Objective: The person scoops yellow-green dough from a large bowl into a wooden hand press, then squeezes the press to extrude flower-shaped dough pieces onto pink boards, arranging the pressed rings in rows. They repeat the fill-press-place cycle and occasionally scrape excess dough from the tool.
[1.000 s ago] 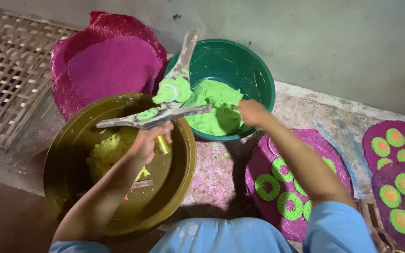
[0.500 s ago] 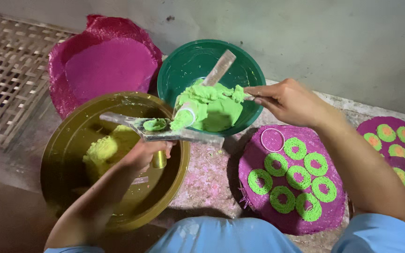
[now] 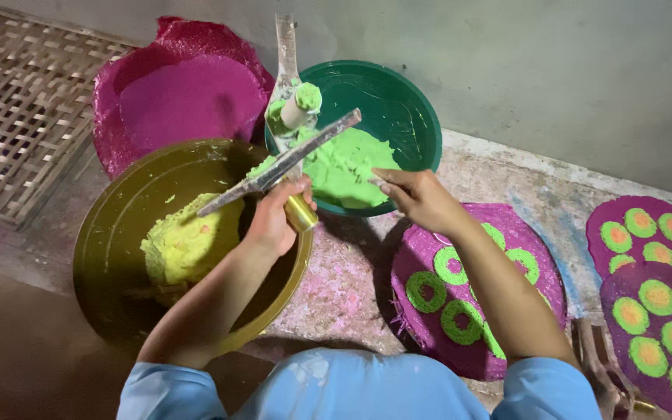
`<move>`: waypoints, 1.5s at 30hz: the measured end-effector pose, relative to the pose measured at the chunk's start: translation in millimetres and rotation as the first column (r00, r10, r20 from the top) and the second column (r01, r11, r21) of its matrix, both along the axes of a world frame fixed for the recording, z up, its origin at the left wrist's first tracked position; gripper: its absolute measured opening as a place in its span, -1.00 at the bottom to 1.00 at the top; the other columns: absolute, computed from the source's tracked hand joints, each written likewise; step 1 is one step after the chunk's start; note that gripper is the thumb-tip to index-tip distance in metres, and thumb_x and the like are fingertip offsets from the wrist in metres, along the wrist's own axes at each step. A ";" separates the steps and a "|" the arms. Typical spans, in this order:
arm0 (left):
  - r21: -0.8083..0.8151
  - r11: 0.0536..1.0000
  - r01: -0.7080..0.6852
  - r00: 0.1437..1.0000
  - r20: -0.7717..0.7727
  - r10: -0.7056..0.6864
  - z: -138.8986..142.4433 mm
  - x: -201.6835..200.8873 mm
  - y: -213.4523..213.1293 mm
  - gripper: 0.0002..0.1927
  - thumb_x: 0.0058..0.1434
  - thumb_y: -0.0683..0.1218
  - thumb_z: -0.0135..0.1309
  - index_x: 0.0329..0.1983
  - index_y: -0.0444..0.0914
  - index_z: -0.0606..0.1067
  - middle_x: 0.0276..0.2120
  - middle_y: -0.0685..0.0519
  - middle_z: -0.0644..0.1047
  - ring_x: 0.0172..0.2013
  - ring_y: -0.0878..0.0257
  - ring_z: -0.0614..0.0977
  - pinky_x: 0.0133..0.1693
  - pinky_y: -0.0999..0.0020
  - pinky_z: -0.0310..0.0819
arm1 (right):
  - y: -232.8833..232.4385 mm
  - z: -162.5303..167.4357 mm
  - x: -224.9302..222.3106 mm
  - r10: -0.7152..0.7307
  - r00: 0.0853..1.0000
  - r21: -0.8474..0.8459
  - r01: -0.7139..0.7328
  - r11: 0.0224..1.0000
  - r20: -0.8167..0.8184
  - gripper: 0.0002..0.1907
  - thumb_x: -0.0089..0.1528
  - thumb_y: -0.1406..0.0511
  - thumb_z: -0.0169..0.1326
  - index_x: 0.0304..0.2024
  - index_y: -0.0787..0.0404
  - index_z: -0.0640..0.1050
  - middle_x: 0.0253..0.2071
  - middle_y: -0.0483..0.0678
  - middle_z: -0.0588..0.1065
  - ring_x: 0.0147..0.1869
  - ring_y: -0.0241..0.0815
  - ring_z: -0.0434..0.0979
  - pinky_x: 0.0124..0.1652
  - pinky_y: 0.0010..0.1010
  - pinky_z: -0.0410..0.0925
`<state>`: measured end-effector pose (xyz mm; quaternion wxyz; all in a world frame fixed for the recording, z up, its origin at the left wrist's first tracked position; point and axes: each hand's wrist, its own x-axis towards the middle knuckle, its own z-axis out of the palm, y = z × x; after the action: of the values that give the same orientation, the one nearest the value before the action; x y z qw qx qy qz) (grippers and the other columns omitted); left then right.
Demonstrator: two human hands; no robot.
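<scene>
Green, crumbly paste (image 3: 344,167) heaps in a round green bowl (image 3: 398,101); yellow paste (image 3: 180,245) lumps in the olive bowl (image 3: 110,257). Left hand (image 3: 274,218) is curled tight around a brass tube (image 3: 301,211) and a flat stick (image 3: 281,162). Right hand (image 3: 421,198) reaches, fingers loosely extended, touching the green paste.

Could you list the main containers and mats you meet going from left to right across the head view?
Woven bamboo mat → olive-gold bowl with yellow paste → green bowl with green paste → round purple mat with green rings → purple mats with green-and-orange discs at the right edge.
</scene>
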<state>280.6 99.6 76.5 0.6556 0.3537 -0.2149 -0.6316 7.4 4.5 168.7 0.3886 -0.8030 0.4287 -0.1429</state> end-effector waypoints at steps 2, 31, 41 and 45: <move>-0.051 0.998 -0.044 0.997 0.059 0.047 3.4 10.9 -8.9 -0.71 0.28 -0.04 0.12 -0.02 -0.28 0.47 -0.31 0.03 0.47 -0.27 0.18 0.55 -0.20 0.24 0.48 | 3.5 3.8 -13.3 0.170 0.985 -0.139 -0.165 0.977 0.029 -0.66 0.36 0.30 0.06 0.19 0.14 0.58 -0.19 0.15 0.61 -0.32 -0.24 0.52 -0.23 -0.37 0.43; -0.600 0.797 0.067 0.000 0.799 0.601 51.1 -11.1 39.1 -0.63 0.30 -0.03 0.22 0.14 -0.22 0.50 0.10 -0.17 0.57 0.06 -0.03 0.61 0.12 0.11 0.47 | 114.0 53.2 54.2 0.239 0.971 -0.608 -0.194 0.770 -0.008 -0.17 0.10 0.61 -0.09 0.48 0.33 0.22 -0.01 0.27 0.35 0.05 0.19 0.43 0.03 -0.11 0.39; -0.226 0.937 -0.267 0.183 0.943 0.280 34.5 3.2 21.0 -0.58 0.29 0.00 0.16 0.17 -0.25 0.51 0.06 -0.12 0.63 0.02 0.04 0.67 0.06 0.16 0.53 | 113.5 15.3 -15.6 0.102 0.982 -0.417 -0.027 0.909 0.159 -0.40 0.26 0.53 -0.05 0.37 0.17 0.38 -0.03 0.25 0.48 -0.05 0.21 0.53 -0.07 -0.15 0.43; -0.409 0.877 -0.252 -0.114 0.913 0.393 33.5 -21.6 9.4 -0.37 0.30 -0.01 0.19 0.39 -0.27 0.33 0.13 -0.14 0.53 0.05 -0.05 0.58 0.03 0.07 0.46 | 122.9 9.0 -1.2 0.015 0.985 -0.336 0.044 0.941 0.172 -0.44 0.31 0.47 0.01 0.39 0.13 0.40 -0.16 0.26 0.54 -0.18 0.13 0.58 -0.14 -0.21 0.42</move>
<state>258.9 109.0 109.9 0.4544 0.7000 -0.5509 0.0003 6.2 127.4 177.7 0.2795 -0.8392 0.3684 -0.2861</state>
